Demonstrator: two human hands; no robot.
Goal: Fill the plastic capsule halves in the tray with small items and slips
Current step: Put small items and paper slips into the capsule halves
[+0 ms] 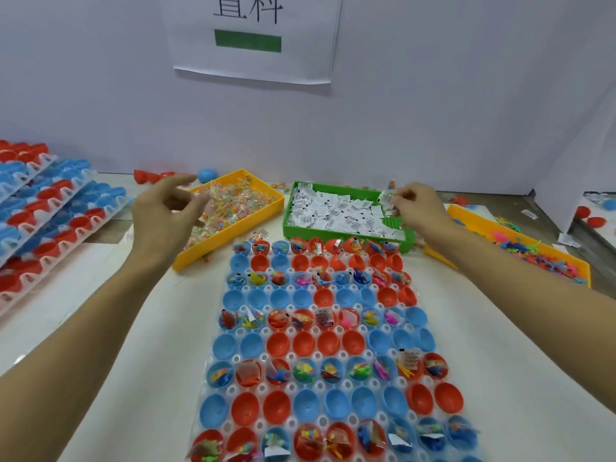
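A clear tray (233, 358) in front of me holds rows of red and blue capsule halves (305, 343); alternate rows carry small toys and packets, the rows between are bare. My left hand (163, 215) hovers over the yellow bin (266, 191) of small clear packets, fingers loosely curled, holding nothing I can see. My right hand (416, 208) is at the right end of the green bin (288, 215) of white paper slips (333, 211) and pinches a few slips (386, 196) at its fingertips.
Stacked trays of red and blue capsule halves (50, 211) lie at the left. A second yellow bin (533, 251) with bright small toys sits at the right. Loose capsules (206, 175) lie by the white wall, which bears a paper sign (253, 38).
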